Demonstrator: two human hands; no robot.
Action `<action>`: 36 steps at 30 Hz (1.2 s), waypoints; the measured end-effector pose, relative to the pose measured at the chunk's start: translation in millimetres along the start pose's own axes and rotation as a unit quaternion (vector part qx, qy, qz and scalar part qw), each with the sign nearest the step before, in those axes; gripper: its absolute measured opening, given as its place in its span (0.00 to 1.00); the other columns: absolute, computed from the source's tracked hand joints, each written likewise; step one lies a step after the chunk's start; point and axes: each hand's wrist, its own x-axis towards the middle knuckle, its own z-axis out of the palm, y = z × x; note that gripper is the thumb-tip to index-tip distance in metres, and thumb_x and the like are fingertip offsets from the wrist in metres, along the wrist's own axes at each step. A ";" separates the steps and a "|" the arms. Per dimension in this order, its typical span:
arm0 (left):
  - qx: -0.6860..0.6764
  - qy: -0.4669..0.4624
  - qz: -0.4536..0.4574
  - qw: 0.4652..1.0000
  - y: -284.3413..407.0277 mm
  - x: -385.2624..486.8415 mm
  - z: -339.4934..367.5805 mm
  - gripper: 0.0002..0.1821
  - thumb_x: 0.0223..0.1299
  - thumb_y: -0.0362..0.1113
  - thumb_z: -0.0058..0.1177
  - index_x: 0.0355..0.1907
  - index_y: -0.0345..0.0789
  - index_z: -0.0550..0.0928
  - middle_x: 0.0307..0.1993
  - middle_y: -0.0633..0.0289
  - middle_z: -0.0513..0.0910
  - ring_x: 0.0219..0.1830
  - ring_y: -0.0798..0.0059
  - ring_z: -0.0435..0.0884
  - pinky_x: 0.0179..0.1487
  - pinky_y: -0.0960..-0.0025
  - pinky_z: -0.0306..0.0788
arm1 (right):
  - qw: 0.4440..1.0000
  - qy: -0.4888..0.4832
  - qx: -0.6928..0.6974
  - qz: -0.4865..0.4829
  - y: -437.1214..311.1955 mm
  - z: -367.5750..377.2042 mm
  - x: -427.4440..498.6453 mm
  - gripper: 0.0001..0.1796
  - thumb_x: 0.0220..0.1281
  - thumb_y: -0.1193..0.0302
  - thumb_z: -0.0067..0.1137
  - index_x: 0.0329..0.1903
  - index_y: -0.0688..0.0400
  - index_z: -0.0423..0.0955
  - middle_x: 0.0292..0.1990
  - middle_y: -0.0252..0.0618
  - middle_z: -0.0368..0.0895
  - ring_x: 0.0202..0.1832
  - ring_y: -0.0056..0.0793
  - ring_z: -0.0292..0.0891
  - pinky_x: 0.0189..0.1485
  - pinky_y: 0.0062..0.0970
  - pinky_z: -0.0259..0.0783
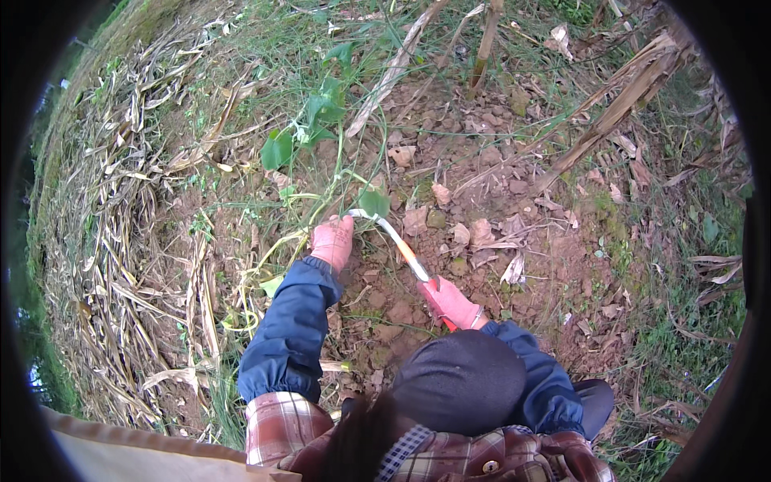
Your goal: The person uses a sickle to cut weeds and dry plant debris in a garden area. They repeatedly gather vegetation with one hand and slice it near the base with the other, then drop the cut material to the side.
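Note:
My right hand, in a pink glove, grips the red handle of a sickle. The sickle's shaft is silver with an orange band, and its curved blade reaches up and left to my left hand. My left hand, also gloved in pink, is closed around thin green stems at the blade's tip; its fingers partly hide them. A leafy green vine runs beside that hand, with a broad leaf hanging just over the blade.
Dry corn stalks and husks cover the ground at left. A leaning dry stalk crosses the upper right, and an upright stalk stands at the top. Brown clods and dead leaves lie ahead. My knee is close below my right hand.

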 end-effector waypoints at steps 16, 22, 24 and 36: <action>-0.034 0.075 0.021 0.996 34.0 -33.0 7.8 0.10 0.48 0.33 0.52 0.37 0.42 0.75 0.42 0.56 0.78 0.44 0.59 0.79 0.40 0.57 0.71 | 0.910 0.191 -0.289 -0.228 -36.3 -22.7 0.7 0.15 0.63 0.60 0.54 0.39 0.58 0.66 0.24 0.40 0.75 0.25 0.38 0.73 0.29 0.33 0.68; -0.031 0.178 -0.003 0.984 11.1 -18.6 -24.9 0.37 0.39 0.40 0.64 0.57 0.45 0.68 0.67 0.47 0.56 0.59 0.54 0.70 0.54 0.54 0.67 | 0.948 0.149 -0.268 -0.079 -9.1 7.1 30.2 0.21 0.64 0.53 0.50 0.42 0.60 0.67 0.30 0.49 0.79 0.35 0.52 0.77 0.36 0.42 0.70; -0.084 0.066 -0.113 0.988 17.0 -5.2 -24.6 0.55 0.36 0.44 0.69 0.70 0.46 0.52 0.69 0.43 0.49 0.58 0.53 0.70 0.54 0.58 0.70 | 0.955 0.144 -0.248 -0.076 -1.2 6.9 23.0 0.21 0.64 0.54 0.50 0.41 0.60 0.67 0.30 0.49 0.80 0.35 0.52 0.77 0.36 0.42 0.70; -0.047 -0.030 -0.120 0.991 -12.9 -32.8 -3.9 0.34 0.51 0.43 0.55 0.62 0.38 0.65 0.35 0.51 0.82 0.37 0.55 0.82 0.42 0.58 0.74 | 0.913 0.147 -0.380 0.023 -1.1 14.9 -13.3 0.23 0.63 0.51 0.48 0.43 0.60 0.67 0.33 0.52 0.80 0.38 0.51 0.78 0.43 0.45 0.71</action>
